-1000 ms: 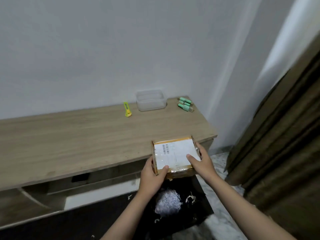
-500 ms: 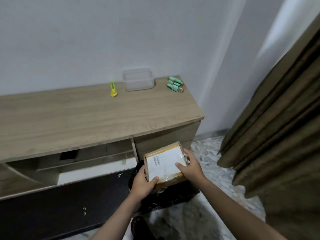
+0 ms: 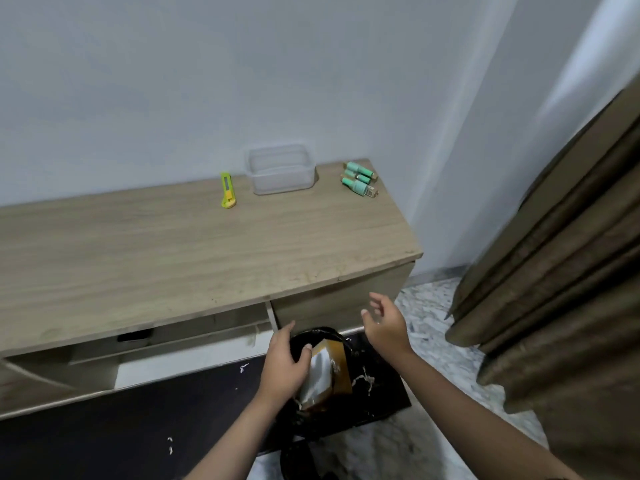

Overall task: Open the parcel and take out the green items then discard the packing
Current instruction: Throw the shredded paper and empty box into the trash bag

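The brown cardboard parcel (image 3: 325,374) with a white label stands on edge inside a black bin (image 3: 360,393) on the floor below the wooden table. My left hand (image 3: 282,365) rests on the parcel's left side, thumb over its top corner. My right hand (image 3: 382,322) hovers above and to the right of the bin, fingers spread and holding nothing. Several green items (image 3: 358,176) lie in a small pile at the table's far right corner.
A clear plastic container (image 3: 281,169) and a yellow-green box cutter (image 3: 227,190) sit near the wall on the wooden table (image 3: 173,247). A brown curtain (image 3: 561,271) hangs at the right. White paper scraps dot the dark mat (image 3: 121,441) by the bin.
The parcel went from flat in both hands at the table's edge down into the black bin, now tipped on edge. My right hand let go and lifted away.
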